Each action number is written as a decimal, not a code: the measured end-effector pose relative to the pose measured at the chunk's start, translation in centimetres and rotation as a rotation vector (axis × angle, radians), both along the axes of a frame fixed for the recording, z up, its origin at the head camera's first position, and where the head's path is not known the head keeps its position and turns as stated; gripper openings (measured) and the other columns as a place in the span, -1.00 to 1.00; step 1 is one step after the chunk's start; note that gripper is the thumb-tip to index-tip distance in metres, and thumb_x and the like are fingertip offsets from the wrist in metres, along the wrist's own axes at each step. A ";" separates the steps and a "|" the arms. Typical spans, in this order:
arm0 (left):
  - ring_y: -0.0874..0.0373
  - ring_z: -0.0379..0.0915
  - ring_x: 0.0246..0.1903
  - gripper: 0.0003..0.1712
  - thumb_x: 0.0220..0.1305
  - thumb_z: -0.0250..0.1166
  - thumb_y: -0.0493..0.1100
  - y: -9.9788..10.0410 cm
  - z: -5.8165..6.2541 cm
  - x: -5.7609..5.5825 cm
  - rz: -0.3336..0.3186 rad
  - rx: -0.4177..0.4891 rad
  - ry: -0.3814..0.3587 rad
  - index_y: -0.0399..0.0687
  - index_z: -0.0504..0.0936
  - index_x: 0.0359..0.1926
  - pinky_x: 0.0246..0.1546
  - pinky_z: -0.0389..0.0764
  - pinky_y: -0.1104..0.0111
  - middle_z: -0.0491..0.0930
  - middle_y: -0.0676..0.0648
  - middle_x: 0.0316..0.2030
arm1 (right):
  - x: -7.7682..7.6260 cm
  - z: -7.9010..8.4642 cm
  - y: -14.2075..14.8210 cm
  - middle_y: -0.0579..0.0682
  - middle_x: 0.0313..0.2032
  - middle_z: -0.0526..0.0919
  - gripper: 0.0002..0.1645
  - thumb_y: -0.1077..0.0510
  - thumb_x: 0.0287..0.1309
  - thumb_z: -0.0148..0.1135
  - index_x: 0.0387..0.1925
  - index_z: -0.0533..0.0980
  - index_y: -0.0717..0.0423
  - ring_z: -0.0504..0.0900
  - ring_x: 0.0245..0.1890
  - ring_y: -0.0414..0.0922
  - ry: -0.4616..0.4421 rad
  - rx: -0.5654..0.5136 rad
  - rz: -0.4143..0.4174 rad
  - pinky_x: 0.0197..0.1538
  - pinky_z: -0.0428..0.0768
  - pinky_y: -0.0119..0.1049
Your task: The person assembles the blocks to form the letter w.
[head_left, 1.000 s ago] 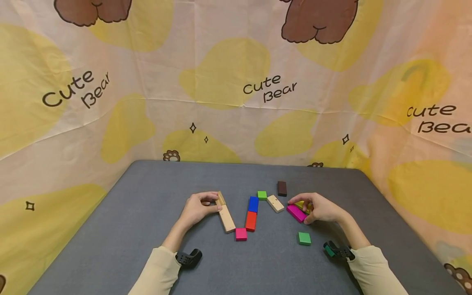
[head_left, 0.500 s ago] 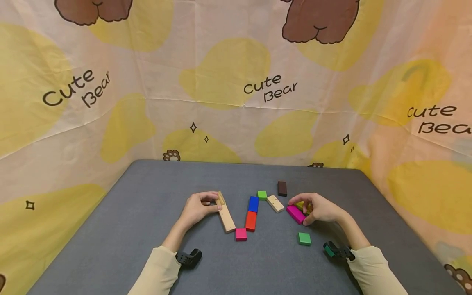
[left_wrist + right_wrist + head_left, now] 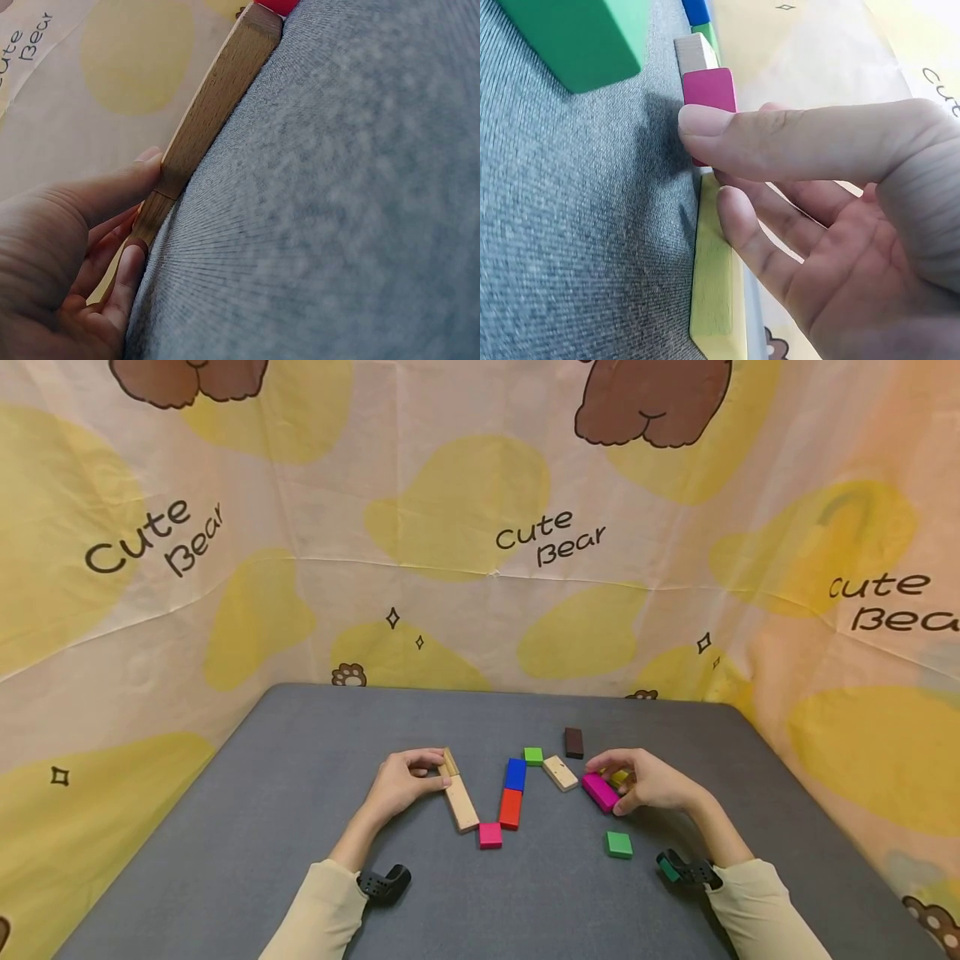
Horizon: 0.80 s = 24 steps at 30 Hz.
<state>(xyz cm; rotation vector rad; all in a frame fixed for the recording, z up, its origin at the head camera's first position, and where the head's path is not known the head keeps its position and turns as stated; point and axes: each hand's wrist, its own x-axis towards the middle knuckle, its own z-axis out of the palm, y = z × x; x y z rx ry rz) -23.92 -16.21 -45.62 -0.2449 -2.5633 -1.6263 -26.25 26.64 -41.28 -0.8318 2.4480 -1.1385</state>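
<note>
My left hand [image 3: 405, 783] grips the far end of a line of two plain wooden blocks; thumb and fingers pinch the narrower far block [image 3: 449, 762], next to the longer near block [image 3: 462, 806]. In the left wrist view, the thumb lies by the seam where the wooden blocks [image 3: 217, 105] meet. My right hand [image 3: 654, 781] pinches a magenta block [image 3: 598, 794] between thumb and fingers. Its far end points at a knotted wooden block [image 3: 560, 773], with a small gap. Under the right fingers lies a yellow-green block [image 3: 716, 277], partly hidden from above.
A pink block [image 3: 490, 836], red block [image 3: 510, 810], blue block [image 3: 516, 774] and light green block [image 3: 532, 757] continue the zigzag row. Apart from it lie a dark brown block [image 3: 573, 743] and a green block [image 3: 618, 845], all on the grey table [image 3: 247, 827].
My right hand has shifted the magenta block slightly to the left, towards the knotted wooden block. The left hand keeps its place on the wooden block.
</note>
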 end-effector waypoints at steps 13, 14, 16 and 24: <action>0.14 0.53 0.04 -0.65 -0.02 0.60 -0.16 0.1 0.1 0.0 0.000 0.016 0.017 -0.08 0.77 -0.15 0.04 0.54 0.19 0.64 0.03 0.03 | 0.4 0.4 -0.9 0.09 0.13 0.54 -0.20 0.43 -0.15 0.50 0.22 0.44 0.26 0.48 0.11 0.10 -0.035 -0.040 0.052 0.18 0.46 0.10; 0.14 0.53 0.04 -0.65 -0.02 0.60 -0.16 0.1 0.0 0.0 0.001 0.011 0.021 -0.08 0.77 -0.16 0.03 0.55 0.19 0.64 0.02 0.02 | 0.4 0.4 -0.9 0.09 0.13 0.54 -0.19 0.43 -0.15 0.50 0.22 0.44 0.26 0.49 0.10 0.09 -0.037 -0.034 0.052 0.17 0.47 0.09; 0.15 0.53 0.04 -0.65 -0.02 0.60 -0.16 0.1 0.1 0.0 0.003 0.008 0.017 -0.07 0.77 -0.16 0.03 0.55 0.21 0.64 0.04 0.02 | 0.4 0.4 -1.0 0.08 0.13 0.54 -0.18 0.43 -0.16 0.52 0.23 0.43 0.25 0.50 0.09 0.08 -0.040 -0.024 0.052 0.16 0.48 0.06; 0.17 0.53 0.03 -0.65 -0.03 0.60 -0.17 0.0 0.1 0.0 0.004 0.007 0.015 -0.06 0.77 -0.16 0.02 0.55 0.22 0.64 0.06 0.02 | 0.5 0.3 -1.2 0.10 0.11 0.52 -0.20 0.42 -0.15 0.51 0.22 0.45 0.20 0.51 0.03 0.09 -0.052 -0.019 0.060 0.08 0.52 0.04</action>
